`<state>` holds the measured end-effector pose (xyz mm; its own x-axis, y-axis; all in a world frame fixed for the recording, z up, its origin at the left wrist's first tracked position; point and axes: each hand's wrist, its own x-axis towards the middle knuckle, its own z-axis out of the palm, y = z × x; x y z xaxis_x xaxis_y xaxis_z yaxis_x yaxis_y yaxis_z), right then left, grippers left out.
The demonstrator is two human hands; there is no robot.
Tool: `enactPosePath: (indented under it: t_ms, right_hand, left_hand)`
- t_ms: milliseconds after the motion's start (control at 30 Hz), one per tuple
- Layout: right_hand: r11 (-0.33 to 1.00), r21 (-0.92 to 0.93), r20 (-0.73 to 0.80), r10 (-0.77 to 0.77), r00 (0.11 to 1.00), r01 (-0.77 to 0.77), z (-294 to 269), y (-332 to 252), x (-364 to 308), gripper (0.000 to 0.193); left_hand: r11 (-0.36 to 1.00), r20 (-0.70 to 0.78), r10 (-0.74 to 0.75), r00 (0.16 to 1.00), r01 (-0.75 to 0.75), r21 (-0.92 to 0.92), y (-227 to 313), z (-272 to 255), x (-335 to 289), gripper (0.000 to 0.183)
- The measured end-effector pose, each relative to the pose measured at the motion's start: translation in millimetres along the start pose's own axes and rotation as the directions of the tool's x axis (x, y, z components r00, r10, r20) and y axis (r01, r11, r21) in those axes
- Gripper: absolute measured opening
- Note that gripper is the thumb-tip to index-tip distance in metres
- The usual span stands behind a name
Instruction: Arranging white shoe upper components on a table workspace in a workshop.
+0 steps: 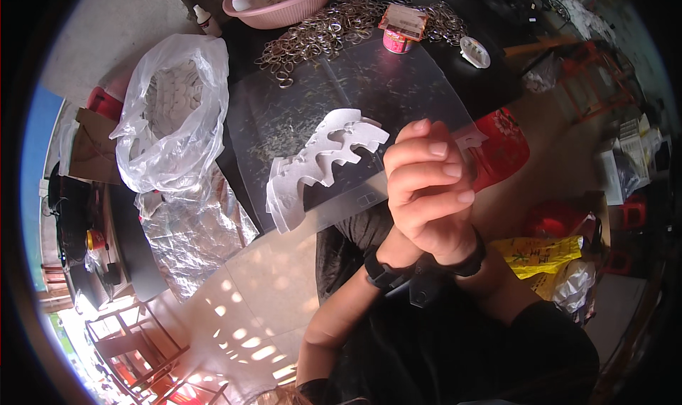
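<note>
- Our left hand [408, 181] and right hand [458, 234] overlap, the visible fingers [430, 178] curled inward; nothing held shows, but we cannot tell how far each hand is closed or what is hidden between them.
- From them, the stack of white scalloped pieces [320, 156] lies between 9 and 10 o'clock, apart from both hands, on the clear sheet [419, 92] over the surface [490, 85].
- Farther out, toward 10 o'clock, a translucent bag [131, 149] holds similar pale pieces [174, 96]; we cannot tell whether those are finished or waiting.
- At 11 o'clock sits a heap of metal rings [320, 39]; we see none fastened to the stack.
- Scraps [263, 132] litter the sheet, so we judge some of the work done.
- The loose stack seems, to us, left to deal with; how many remain we cannot count.
</note>
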<state>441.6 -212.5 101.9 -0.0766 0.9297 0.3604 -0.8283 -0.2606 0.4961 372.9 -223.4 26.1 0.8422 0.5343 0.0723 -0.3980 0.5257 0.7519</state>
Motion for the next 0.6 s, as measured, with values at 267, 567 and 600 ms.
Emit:
enactPosePath:
  t_ms: [267,567,600]
  right_hand:
    - [0.998,0.044,0.029,0.040,0.999,-0.041,-5,7,-3,0.034]
    - [1.000,0.010,0.012,0.027,1.000,-0.027,4,14,-5,0.032]
    - [1.000,0.006,0.005,0.015,1.000,-0.016,8,13,-7,0.030]
  left_hand:
    - [0.943,0.107,-0.182,0.978,0.204,-0.264,-14,-3,-3,0.043]
    - [0.663,0.292,-0.434,0.852,0.522,-0.537,-24,-12,-18,0.069]
    - [0.650,0.308,-0.437,0.845,0.534,-0.541,-21,-13,-21,0.072]
